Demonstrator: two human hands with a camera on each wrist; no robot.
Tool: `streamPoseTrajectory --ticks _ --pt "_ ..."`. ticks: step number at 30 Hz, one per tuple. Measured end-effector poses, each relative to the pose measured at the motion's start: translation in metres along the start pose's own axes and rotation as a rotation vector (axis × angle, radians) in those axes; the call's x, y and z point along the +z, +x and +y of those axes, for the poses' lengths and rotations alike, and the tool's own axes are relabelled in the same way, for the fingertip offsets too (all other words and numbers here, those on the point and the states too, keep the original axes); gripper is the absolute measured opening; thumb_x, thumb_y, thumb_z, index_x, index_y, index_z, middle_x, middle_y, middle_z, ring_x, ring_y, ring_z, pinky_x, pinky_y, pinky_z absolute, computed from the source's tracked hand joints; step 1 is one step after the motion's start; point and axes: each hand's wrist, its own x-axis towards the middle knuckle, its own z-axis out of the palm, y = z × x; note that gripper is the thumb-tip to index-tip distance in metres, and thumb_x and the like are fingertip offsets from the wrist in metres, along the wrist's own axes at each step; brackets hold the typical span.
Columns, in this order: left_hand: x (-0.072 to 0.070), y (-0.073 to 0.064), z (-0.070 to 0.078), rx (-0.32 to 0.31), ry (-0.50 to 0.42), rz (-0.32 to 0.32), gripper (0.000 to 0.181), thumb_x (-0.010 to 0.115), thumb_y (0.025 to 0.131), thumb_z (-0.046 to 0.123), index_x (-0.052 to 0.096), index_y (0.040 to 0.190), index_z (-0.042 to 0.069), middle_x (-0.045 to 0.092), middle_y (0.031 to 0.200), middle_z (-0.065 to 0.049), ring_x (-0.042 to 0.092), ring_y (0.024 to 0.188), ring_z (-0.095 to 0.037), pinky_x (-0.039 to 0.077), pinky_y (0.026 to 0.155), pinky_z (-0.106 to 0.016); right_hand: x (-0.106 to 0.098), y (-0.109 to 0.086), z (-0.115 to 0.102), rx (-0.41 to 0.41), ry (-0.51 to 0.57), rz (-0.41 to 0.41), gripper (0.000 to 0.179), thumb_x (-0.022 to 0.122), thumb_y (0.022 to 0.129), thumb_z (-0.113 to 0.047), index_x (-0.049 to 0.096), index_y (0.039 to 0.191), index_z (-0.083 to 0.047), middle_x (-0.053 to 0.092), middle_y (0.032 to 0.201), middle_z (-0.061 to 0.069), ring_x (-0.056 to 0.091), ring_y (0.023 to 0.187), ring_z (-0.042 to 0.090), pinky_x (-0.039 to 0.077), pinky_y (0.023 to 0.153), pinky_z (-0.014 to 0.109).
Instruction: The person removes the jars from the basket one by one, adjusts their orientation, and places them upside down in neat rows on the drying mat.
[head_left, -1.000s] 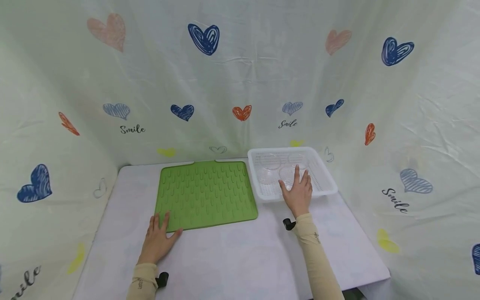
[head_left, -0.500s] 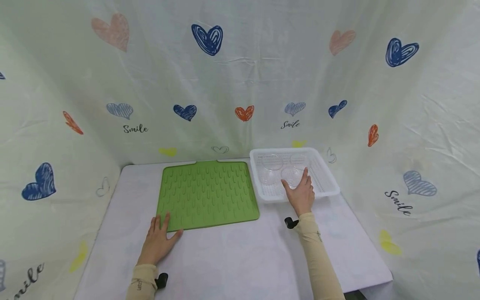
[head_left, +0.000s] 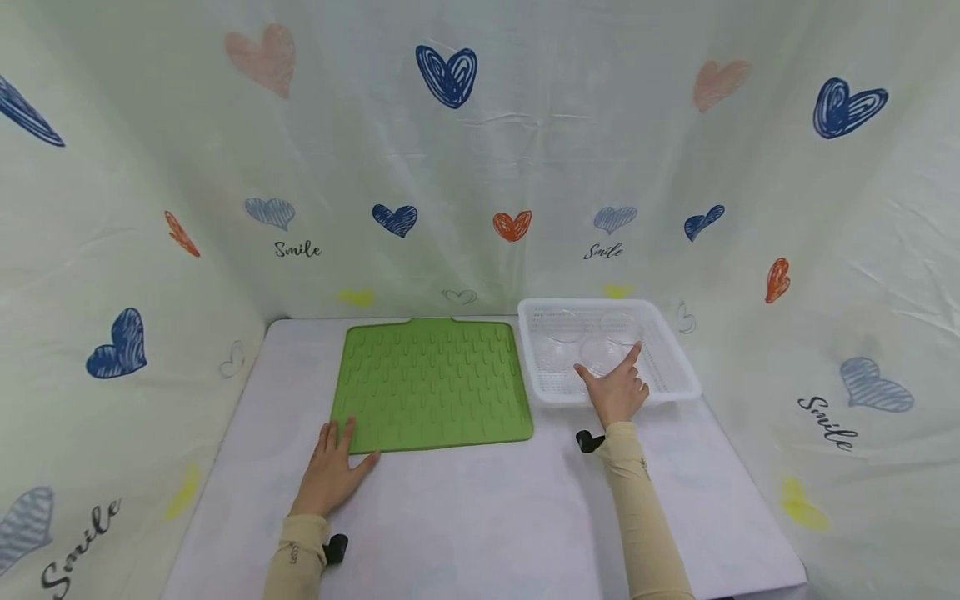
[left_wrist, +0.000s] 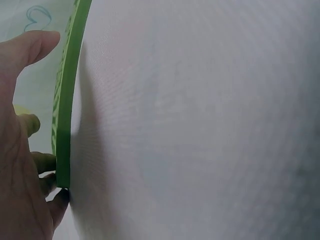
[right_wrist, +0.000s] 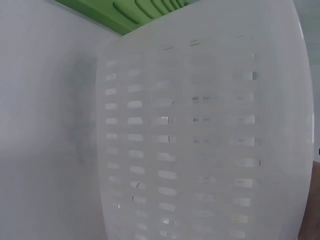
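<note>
My left hand [head_left: 330, 477] rests with spread fingers at the near left corner of a green ridged mat [head_left: 435, 387]. In the left wrist view its fingers [left_wrist: 44, 162] lie along the mat's edge, with the thumb raised. My right hand [head_left: 618, 393] reaches over the near rim of a white perforated plastic basket [head_left: 677, 367]. Its thumb and index finger are spread wide beside a clear round vessel [head_left: 600, 355]; the other fingers are bent. Contact with the vessel cannot be made out. The right wrist view shows mostly the basket's slotted side [right_wrist: 280, 125].
Several clear round vessels sit in the basket, among them one at the back left [head_left: 564, 327] and one at the back right [head_left: 621, 327]. A white cloth covers the table [head_left: 465, 517]. A curtain printed with hearts [head_left: 450, 167] encloses the back and sides.
My right hand has turned and shifted slightly right over the basket; its index finger now points up and right while the other fingers have bent. The left hand has stayed at the mat's corner.
</note>
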Motion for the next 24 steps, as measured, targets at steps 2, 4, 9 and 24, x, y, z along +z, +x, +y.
streamPoseTrajectory --ticks 2,4,9,24 --pt "0.0004 0.0002 0.0001 0.002 -0.001 0.01 0.095 0.044 0.091 0.066 0.01 0.155 0.004 0.004 0.156 -0.034 0.002 0.144 -0.051 0.014 0.116 -0.065 0.0017 0.0008 0.0002 0.013 0.007 0.013 0.13 0.077 0.067 -0.064 -0.002 0.155 -0.01 0.061 0.114 0.032 0.06 0.093 0.05 0.037 0.096 0.062" --pt "0.0002 -0.0002 0.0007 0.008 -0.004 0.019 0.095 0.046 0.091 0.065 0.011 0.154 0.003 0.006 0.156 -0.035 0.003 0.144 -0.051 0.015 0.115 -0.066 0.003 0.0016 0.0 0.018 0.001 0.02 0.13 0.078 0.066 -0.063 -0.001 0.155 -0.01 0.061 0.114 0.032 0.06 0.094 0.05 0.036 0.096 0.062" --pt "-0.0006 -0.002 0.0039 0.023 -0.009 0.038 0.093 0.052 0.092 0.058 0.014 0.153 0.0 0.01 0.154 -0.036 0.007 0.143 -0.052 0.017 0.114 -0.066 0.0027 0.0029 -0.0006 0.022 -0.022 0.003 0.131 0.079 0.065 -0.062 0.001 0.155 -0.008 0.061 0.115 0.032 0.06 0.097 0.049 0.037 0.096 0.062" --pt "-0.0062 -0.0023 0.005 0.006 -0.007 0.021 0.083 0.055 0.096 0.038 0.01 0.152 -0.004 0.009 0.155 -0.035 0.004 0.144 -0.05 0.014 0.118 -0.061 0.0042 0.0012 0.001 0.013 0.183 0.052 0.119 0.08 0.07 -0.047 0.003 0.154 -0.009 0.048 0.127 0.035 0.048 0.114 0.049 0.031 0.101 0.064"
